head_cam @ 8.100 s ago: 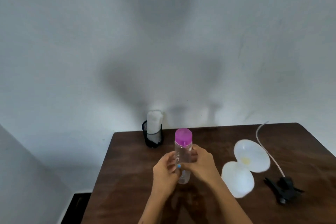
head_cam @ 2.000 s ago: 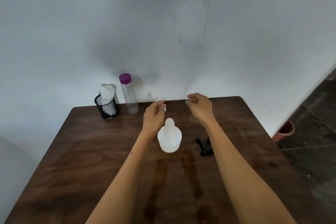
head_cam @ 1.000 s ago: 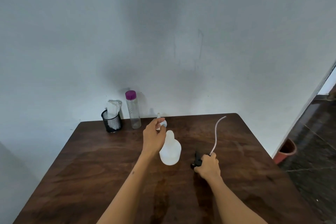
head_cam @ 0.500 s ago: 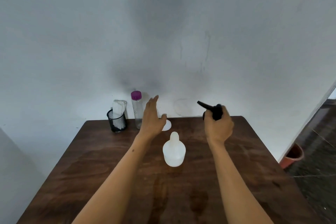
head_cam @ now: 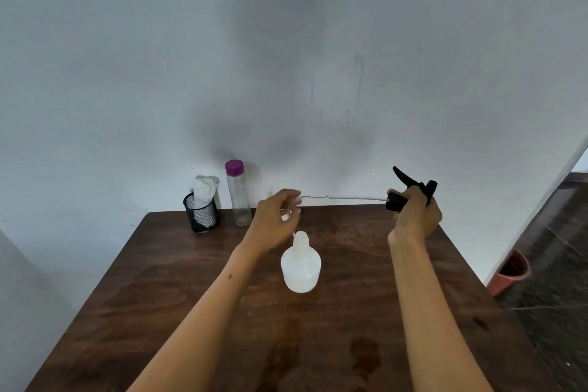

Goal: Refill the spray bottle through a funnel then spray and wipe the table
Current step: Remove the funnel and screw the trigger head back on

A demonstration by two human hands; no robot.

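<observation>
Spray bottle point(head_cam: 300, 267): 1 white translucent plastic body, stood upright near the middle of the table point(head_cam: 159, 296), neck open, no head fitted. Judged light and thin-walled, likely to tip if knocked at the neck; best held round the wide lower body.
Spray head point(head_cam: 410, 191): 1 black trigger unit, held above the far right part of the table. Judged rigid and light; best taken at the collar below the trigger.
Dip tube point(head_cam: 343, 198): 1 thin pale tube, ran level from the spray head toward the left. Judged flexible and springy, easily kinked; best guided near its free end.
Right hand point(head_cam: 415, 216): fingers were curled round the spray head.
Left hand point(head_cam: 275, 219): fingertips were pinched on the free end of the dip tube, above and just behind the bottle neck.
Water bottle point(head_cam: 237, 194): 1 clear, purple cap on, at the far edge by the wall.
Mesh cup point(head_cam: 201, 215): 1 black, held a folded white cloth point(head_cam: 205, 192), left of the water bottle.
Funnel: not seen.
</observation>
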